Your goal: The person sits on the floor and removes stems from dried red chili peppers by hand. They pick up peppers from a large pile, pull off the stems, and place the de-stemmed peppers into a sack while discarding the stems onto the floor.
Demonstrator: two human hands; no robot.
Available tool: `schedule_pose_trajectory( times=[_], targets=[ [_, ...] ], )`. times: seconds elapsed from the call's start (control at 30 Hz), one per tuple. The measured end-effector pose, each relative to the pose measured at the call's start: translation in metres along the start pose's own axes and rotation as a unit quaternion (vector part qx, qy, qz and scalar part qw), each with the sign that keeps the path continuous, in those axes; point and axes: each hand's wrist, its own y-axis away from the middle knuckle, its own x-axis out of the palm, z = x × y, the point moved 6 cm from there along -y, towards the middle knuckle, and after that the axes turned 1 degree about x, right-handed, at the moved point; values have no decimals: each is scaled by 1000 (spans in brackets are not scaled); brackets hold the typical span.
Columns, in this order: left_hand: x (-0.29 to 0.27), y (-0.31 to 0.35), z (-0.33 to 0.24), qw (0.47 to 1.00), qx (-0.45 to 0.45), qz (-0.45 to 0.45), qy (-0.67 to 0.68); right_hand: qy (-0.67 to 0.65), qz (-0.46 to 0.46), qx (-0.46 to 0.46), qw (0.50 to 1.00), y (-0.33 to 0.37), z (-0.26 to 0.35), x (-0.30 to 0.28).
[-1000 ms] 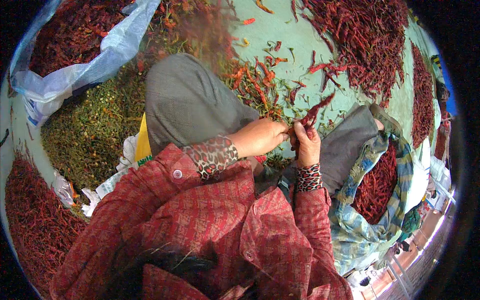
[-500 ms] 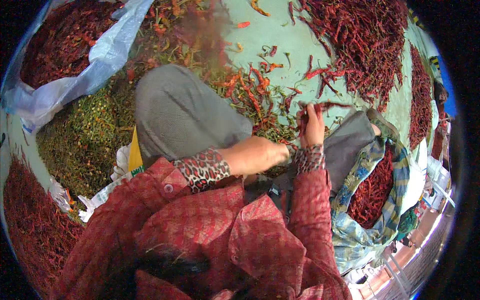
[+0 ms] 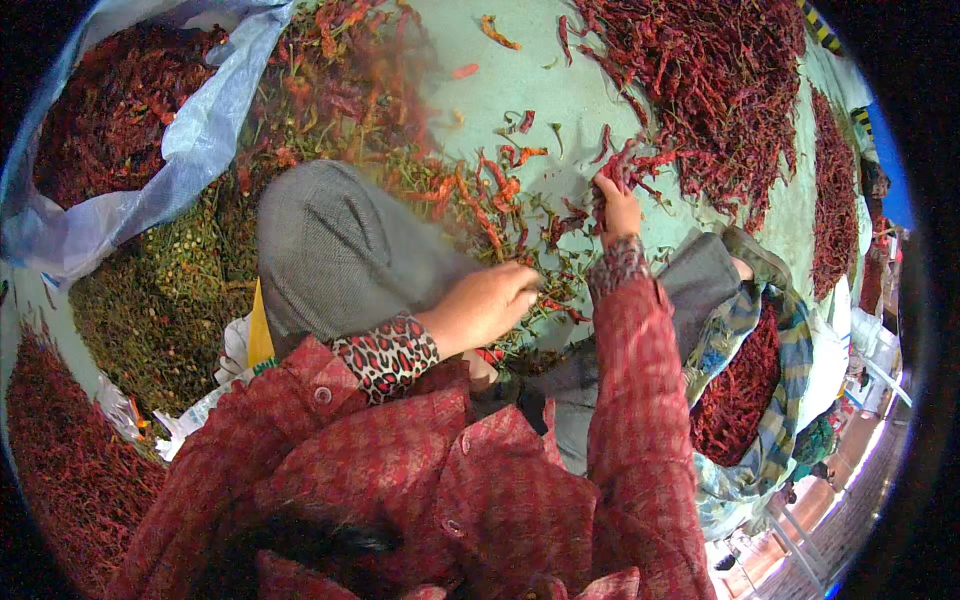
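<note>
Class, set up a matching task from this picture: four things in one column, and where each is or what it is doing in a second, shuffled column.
1. right hand
2. left hand
3. pale plastic sack
4. checked cloth

a. upper left, holding dried chillies
b. grasping red chillies, arm stretched forward
c. far right, bundled around chillies
d. resting by the grey knee

Pairs: 1-b, 2-d, 3-a, 4-c
</note>
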Motion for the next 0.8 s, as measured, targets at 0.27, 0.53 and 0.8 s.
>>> schedule_pose_trajectory(
  times=[0.27,0.53,0.8],
  targets=[
    [-4,2,6,997,-2,-44,-56,-238,211,102,942,194,63,46],
    [-4,13,-19,994,14,27,-108,-218,258,94,936,208,71,30],
    [-6,18,-42,978,139,76,-137,-255,220,166,927,215,59,40]
  ],
)
